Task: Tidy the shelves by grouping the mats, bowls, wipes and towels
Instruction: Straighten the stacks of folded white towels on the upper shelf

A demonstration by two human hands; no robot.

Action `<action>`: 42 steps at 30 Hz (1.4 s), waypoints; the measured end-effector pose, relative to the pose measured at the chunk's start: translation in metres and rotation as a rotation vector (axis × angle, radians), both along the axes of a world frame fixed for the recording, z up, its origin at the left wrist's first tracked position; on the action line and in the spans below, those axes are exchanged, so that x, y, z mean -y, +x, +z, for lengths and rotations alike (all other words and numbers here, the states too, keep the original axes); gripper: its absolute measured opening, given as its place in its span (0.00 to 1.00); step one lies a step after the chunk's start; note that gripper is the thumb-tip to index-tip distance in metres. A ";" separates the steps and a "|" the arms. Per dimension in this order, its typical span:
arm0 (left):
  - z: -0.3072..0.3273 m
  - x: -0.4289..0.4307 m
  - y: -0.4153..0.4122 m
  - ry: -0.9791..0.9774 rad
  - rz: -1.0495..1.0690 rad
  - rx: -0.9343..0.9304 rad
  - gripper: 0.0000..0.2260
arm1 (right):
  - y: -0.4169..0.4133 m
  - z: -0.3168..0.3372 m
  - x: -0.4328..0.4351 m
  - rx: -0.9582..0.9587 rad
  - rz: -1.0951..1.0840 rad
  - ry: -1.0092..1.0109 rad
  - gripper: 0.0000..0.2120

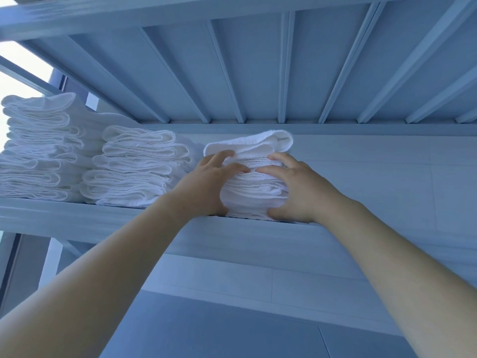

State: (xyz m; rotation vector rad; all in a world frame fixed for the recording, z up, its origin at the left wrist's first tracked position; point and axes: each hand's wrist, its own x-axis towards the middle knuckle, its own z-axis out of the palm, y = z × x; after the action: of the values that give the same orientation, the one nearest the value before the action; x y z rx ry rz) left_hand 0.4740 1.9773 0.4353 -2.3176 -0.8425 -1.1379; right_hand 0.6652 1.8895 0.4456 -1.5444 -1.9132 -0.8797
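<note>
A stack of folded white towels (254, 187) stands on a high white shelf (77, 218), seen from below. My left hand (206, 184) clasps the stack's left side, thumb under its bottom edge and fingers spread over the front. My right hand (296, 187) clasps the right side the same way. The top towel (258, 142) lies looser, curled over the pile. Two more white towel stacks sit to the left: a middle one (136, 166) close beside my left hand and a taller one (41, 148) at the far left.
The ribbed underside of the shelf above (258, 68) hangs close over the stacks. To the right of the held stack the shelf runs along a white tiled wall (387, 177). A window (15, 81) glows at the left.
</note>
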 end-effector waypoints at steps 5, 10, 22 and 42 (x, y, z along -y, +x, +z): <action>0.002 -0.003 0.004 0.108 0.133 -0.056 0.36 | -0.006 -0.001 0.003 0.067 -0.085 0.014 0.39; 0.004 0.001 0.005 0.141 0.182 -0.079 0.32 | -0.014 0.000 0.002 0.206 -0.206 0.100 0.36; 0.003 0.017 -0.017 0.139 0.166 -0.099 0.26 | -0.031 -0.002 0.012 0.224 -0.113 0.098 0.28; 0.002 -0.002 -0.042 0.243 0.159 -0.059 0.43 | -0.037 0.003 -0.003 0.222 -0.083 0.097 0.41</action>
State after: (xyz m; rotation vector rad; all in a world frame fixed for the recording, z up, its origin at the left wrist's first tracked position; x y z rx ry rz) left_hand 0.4325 1.9796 0.4368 -2.0387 -0.8032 -1.0366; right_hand 0.6280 1.8925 0.4490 -1.5314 -1.9360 -1.2060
